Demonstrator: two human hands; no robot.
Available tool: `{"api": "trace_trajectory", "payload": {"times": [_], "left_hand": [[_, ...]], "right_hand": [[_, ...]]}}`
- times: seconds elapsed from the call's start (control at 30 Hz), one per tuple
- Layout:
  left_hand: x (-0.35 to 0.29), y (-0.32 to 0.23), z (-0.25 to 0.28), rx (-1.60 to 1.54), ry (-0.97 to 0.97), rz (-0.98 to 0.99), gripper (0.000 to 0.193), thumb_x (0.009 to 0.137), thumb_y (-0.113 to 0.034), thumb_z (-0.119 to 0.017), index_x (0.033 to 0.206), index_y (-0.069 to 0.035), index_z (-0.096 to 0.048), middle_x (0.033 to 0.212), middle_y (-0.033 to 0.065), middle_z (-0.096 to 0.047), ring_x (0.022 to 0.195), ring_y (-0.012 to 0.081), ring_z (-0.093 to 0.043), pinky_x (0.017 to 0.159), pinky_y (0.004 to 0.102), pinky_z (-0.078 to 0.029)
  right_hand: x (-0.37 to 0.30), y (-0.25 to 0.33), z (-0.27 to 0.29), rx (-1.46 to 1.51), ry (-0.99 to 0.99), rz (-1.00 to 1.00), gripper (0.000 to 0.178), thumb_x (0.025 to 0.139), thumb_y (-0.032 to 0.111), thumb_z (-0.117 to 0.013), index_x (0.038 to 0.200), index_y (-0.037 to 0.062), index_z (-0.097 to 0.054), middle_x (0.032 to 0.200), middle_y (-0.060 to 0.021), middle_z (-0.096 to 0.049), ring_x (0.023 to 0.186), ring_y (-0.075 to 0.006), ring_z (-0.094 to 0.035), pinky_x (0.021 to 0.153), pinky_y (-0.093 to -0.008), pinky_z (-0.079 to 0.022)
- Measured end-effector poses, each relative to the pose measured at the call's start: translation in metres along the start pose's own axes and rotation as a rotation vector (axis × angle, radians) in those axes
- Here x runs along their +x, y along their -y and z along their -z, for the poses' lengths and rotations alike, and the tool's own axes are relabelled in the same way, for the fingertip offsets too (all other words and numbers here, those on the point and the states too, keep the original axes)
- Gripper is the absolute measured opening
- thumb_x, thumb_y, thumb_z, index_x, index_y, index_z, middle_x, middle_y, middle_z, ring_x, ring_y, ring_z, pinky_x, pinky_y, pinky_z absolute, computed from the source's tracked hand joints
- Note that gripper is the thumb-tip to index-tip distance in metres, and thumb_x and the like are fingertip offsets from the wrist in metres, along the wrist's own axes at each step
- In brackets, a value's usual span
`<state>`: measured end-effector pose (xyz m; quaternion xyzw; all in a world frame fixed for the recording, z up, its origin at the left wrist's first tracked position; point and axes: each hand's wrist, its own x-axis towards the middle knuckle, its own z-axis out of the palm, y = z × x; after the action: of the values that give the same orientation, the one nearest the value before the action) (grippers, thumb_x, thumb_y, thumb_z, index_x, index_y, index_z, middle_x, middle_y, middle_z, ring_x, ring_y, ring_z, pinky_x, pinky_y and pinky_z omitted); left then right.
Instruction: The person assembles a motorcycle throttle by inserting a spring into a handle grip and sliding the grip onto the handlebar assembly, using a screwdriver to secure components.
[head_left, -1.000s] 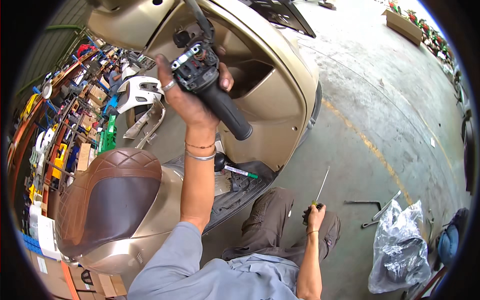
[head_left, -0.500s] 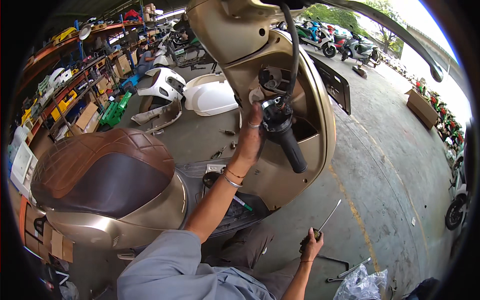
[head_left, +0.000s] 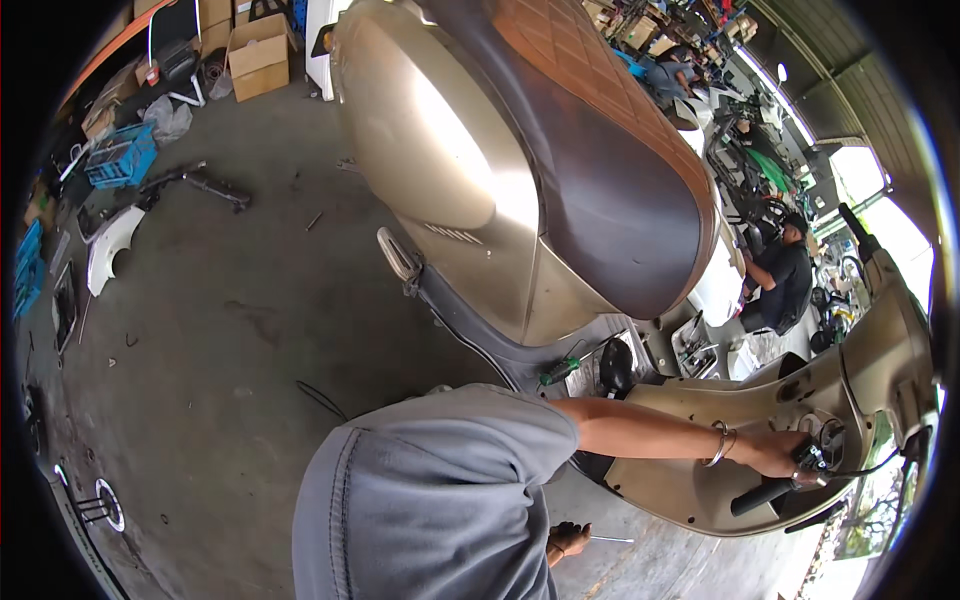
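My left arm, with bangles at the wrist, reaches right across a gold scooter's front panel (head_left: 700,405). My left hand (head_left: 772,453) is closed around a black handlebar control unit, from which a rubber grip (head_left: 760,496) hangs down and a cable runs off right. Low in the picture, partly behind my grey sleeve, my right hand (head_left: 570,540) is closed on a screwdriver (head_left: 612,540) with its shaft pointing right. The scooter's brown quilted seat (head_left: 610,190) and gold rear body (head_left: 440,150) fill the upper middle. A green-handled tool (head_left: 559,371) lies on the footboard.
Beyond the seat, a person in dark clothes (head_left: 785,275) crouches by white body panels. A tray of tools (head_left: 694,345) sits near the footboard. To the left, a cardboard box (head_left: 258,55), a blue crate (head_left: 121,155) and a white panel (head_left: 113,245) are on the grey floor.
My view has swung left, bringing the scooter's seat and the left floor into the middle. My left hand still holds the control unit, and my right hand still holds the screwdriver.
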<state>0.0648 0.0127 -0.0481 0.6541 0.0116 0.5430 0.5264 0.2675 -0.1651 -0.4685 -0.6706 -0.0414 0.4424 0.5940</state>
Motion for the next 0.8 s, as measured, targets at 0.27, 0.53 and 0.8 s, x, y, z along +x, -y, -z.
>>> {"api": "trace_trajectory", "payload": {"times": [0.27,0.53,0.8], "left_hand": [[-0.010,-0.006,-0.026,-0.190,-0.070,0.093,0.042,0.092,-0.046,-0.064,0.115,-0.011,-0.061,0.104,0.0003,-0.063,0.097,0.0109,-0.054,0.089,0.0304,-0.044],[0.005,0.044,-0.006,-0.741,-0.019,0.135,0.072,0.092,-0.071,-0.041,0.122,-0.006,-0.053,0.107,0.0100,-0.063,0.094,0.0244,-0.062,0.089,0.0394,-0.051],[0.027,-0.019,0.024,-0.775,0.156,0.253,0.076,0.091,-0.072,-0.041,0.117,-0.002,-0.057,0.108,0.0206,-0.064,0.078,0.0330,-0.068,0.056,0.0370,-0.057]], "right_hand": [[0.006,0.039,-0.046,0.254,-0.129,0.111,0.029,0.097,0.034,-0.057,0.104,0.0066,-0.053,0.074,-0.0068,-0.053,0.050,-0.0145,-0.046,0.039,-0.0299,-0.030],[-0.125,0.096,-0.043,0.203,-0.202,0.493,0.047,0.102,0.041,-0.048,0.135,0.0070,-0.046,0.087,-0.0100,-0.058,0.054,-0.0125,-0.048,0.042,-0.0245,-0.036],[-0.293,0.163,-0.051,0.095,-0.068,0.908,0.043,0.100,0.018,-0.057,0.140,0.0043,-0.050,0.084,-0.0098,-0.064,0.056,-0.0111,-0.053,0.051,-0.0238,-0.043]]}}
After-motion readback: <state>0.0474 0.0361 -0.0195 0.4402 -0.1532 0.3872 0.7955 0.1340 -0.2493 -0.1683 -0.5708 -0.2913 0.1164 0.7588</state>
